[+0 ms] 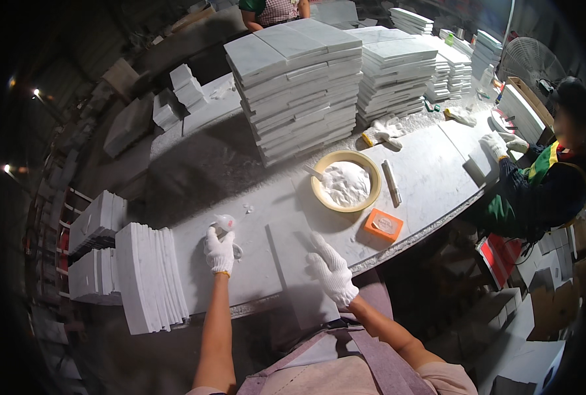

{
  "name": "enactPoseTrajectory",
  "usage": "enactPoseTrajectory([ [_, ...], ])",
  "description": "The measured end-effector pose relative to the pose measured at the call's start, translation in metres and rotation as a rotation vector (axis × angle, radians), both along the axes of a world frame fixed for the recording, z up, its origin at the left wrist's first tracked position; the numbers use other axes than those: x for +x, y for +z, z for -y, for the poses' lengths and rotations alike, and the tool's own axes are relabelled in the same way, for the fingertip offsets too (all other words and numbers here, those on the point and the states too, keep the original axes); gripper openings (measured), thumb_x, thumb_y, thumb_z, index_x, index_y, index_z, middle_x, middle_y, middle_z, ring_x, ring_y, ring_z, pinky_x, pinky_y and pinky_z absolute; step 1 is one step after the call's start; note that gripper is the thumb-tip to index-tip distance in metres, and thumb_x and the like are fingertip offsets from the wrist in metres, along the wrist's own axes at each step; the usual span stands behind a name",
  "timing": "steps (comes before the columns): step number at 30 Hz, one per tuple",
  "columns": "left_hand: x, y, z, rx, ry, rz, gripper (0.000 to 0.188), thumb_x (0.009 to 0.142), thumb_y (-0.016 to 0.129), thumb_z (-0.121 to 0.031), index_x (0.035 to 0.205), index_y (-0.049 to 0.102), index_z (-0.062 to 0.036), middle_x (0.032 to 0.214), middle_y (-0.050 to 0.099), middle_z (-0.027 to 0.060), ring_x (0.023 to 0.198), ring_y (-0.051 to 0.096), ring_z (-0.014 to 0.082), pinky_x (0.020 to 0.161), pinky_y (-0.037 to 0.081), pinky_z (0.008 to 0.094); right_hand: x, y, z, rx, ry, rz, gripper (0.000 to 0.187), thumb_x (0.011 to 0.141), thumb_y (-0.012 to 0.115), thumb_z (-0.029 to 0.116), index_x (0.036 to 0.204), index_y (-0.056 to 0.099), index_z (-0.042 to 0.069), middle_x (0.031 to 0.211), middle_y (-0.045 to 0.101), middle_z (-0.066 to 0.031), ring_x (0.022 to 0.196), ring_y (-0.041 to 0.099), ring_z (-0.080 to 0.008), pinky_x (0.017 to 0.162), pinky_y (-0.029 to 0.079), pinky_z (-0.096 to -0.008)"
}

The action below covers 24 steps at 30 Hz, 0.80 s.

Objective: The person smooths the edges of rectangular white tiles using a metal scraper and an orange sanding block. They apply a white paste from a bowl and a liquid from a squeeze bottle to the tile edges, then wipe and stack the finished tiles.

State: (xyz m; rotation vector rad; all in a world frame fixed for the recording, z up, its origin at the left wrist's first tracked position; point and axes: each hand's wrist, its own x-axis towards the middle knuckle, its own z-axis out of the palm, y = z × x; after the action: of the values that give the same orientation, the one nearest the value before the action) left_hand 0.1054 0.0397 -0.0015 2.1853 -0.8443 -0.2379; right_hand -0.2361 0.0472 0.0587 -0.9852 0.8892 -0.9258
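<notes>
My left hand (219, 255), in a white knit glove, is closed around a small whitish, rounded thing with a red mark (225, 222); its kind cannot be told. A pale marble slab (297, 280) lies on the worktable, its near end reaching the table's front edge. Over its right side is my right hand (333, 275), also gloved, with fingers stretched out and nothing in them. Beyond it stands a yellow bowl (316, 193) of white powder or paste (345, 184), a pale handle (313, 172) resting on its rim.
An orange box (384, 225) and a slim white stick-like tool (391, 183) lie right of the bowl. Tall slab stacks (299, 99) rise behind; upright slabs (149, 276) stand left. Spare gloves (385, 133) lie farther back. A co-worker (556, 171) works at the right, another person (273, 12) behind.
</notes>
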Motion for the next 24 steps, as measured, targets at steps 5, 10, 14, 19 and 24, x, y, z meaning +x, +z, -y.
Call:
enactPoseTrajectory([
  [5,0.008,-0.020,-0.021,-0.179,0.093,0.071,0.061,0.091,0.081,-0.013,0.146,0.058,-0.0023,0.139,0.066,0.0178,0.129,0.063,0.0312,0.112,0.049,0.0416,-0.025,-0.016,-0.004,-0.082,-0.019,-0.147,0.054,0.110,0.059,0.011,0.162,0.046,0.009,0.130,0.064,-0.0031,0.101,0.065,-0.0068,0.082,0.058,-0.0237],
  [10,-0.044,-0.031,-0.049,-0.596,0.001,-0.026,0.056,0.096,0.072,0.002,0.149,0.054,0.0003,0.145,0.060,0.0185,0.130,0.061,0.0298,0.106,0.055,0.0401,-0.049,-0.028,-0.012,-0.261,-0.057,-0.332,0.056,0.109,0.060,0.008,0.163,0.045,0.006,0.138,0.064,-0.0057,0.110,0.065,-0.0087,0.090,0.056,-0.0249],
  [14,-0.107,-0.040,-0.061,-0.503,-0.089,-0.140,0.048,0.099,0.068,0.004,0.145,0.057,0.0000,0.137,0.062,0.0168,0.114,0.067,0.0246,0.089,0.062,0.0332,-0.052,-0.032,-0.014,0.121,0.040,-0.261,0.059,0.109,0.061,0.009,0.164,0.041,0.005,0.149,0.061,-0.0112,0.122,0.064,-0.0130,0.101,0.053,-0.0271],
  [19,-0.148,-0.028,-0.066,-0.352,-0.236,-0.310,0.030,0.101,0.068,0.000,0.131,0.069,0.0005,0.113,0.070,0.0125,0.084,0.069,0.0202,0.076,0.063,0.0312,-0.049,-0.028,-0.009,-0.174,0.056,-0.452,0.062,0.109,0.060,0.010,0.167,0.037,0.008,0.125,0.069,-0.0064,0.103,0.068,-0.0122,0.090,0.057,-0.0284],
  [24,-0.162,-0.007,-0.059,-0.411,-0.248,-0.242,0.024,0.105,0.068,-0.009,0.126,0.072,0.0016,0.101,0.073,0.0101,0.077,0.066,0.0145,0.067,0.058,0.0324,-0.051,-0.012,-0.008,0.163,0.091,-0.235,0.058,0.109,0.058,0.010,0.164,0.040,0.007,0.113,0.069,-0.0068,0.097,0.068,-0.0119,0.088,0.057,-0.0295],
])
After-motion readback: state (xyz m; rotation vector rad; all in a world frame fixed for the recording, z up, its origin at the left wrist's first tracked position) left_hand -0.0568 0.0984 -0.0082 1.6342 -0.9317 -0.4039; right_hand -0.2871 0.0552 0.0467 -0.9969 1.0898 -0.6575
